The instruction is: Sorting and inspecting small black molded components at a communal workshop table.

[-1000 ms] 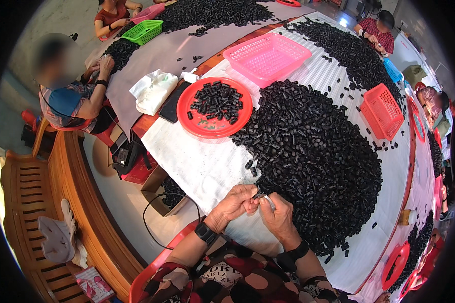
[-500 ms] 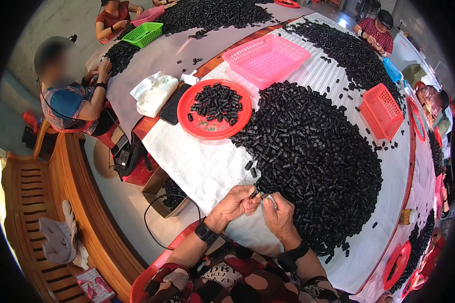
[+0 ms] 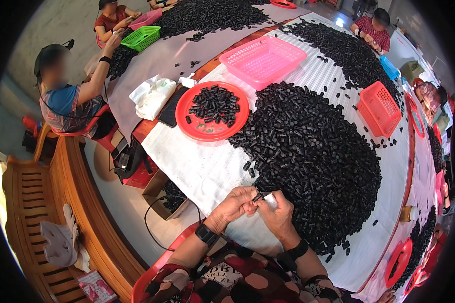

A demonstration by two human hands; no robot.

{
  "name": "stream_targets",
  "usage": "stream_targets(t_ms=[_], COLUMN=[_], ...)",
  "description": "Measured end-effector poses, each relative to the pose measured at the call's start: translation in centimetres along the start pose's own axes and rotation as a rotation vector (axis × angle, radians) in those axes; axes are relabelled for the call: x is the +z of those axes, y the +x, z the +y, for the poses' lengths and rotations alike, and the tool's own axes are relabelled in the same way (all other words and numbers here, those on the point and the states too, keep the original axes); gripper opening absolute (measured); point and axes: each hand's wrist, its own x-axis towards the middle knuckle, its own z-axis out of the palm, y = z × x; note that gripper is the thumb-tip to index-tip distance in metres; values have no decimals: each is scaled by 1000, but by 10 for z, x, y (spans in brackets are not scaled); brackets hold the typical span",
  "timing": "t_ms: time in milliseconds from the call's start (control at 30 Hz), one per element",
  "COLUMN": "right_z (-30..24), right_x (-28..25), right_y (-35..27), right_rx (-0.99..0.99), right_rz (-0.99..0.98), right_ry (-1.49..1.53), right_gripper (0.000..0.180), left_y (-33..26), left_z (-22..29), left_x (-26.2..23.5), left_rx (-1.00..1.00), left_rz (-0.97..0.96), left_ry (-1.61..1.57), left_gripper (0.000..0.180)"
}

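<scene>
Near the front edge of the table, my left hand (image 3: 239,203) pinches a small black cylindrical piece (image 3: 258,197). My right hand (image 3: 278,213) is closed right beside it, fingertips meeting the same piece. Something pale and shiny (image 3: 271,201) shows between the right thumb and forefinger; its kind cannot be made out. Just beyond both hands spreads a big heap of similar black pieces (image 3: 313,156). A round red plate (image 3: 187,129) to the far left of the heap carries more of them.
Beyond the heap sits a pink basket (image 3: 258,76), with a red basket (image 3: 380,108) at right. A white packet (image 3: 152,96) and a dark phone (image 3: 173,107) lie by the plate. A cardboard box (image 3: 159,194) stands below the table edge. Several people work around the tables.
My right hand has turned slightly, bringing its thumb and fingertips onto the black piece in my left. At the left, another person has raised an arm.
</scene>
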Motion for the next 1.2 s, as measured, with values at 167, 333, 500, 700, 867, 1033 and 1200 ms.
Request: stream_targets(t_ms=[167,333,500,700,867,1033,1200], right_z=[2,4,5,5,-3,-4,-4], right_x=[0,1,0,-3,-5,-6,-6], right_y=[0,2,1,-1,0,1,2], right_rx=[2,9,21,20,2,7,-3], right_rz=[-12,-3,27,6,-49,-45,-53], right_ry=[-21,-19,21,25,26,4,25], right_gripper=[30,27,24,23,23,23,23], left_y=[-1,0,-1,-11,3,16,21], left_z=[-1,2,-2,32,116,134,73], left_x=[1,3,2,13,20,23,1], left_rx=[8,25,26,102,530,731,498], left_rz=[14,26,-3,355,511,604,578], left_ry=[75,96,116,378,649,821,1408], left_gripper=[24,24,26,25,26,36,11])
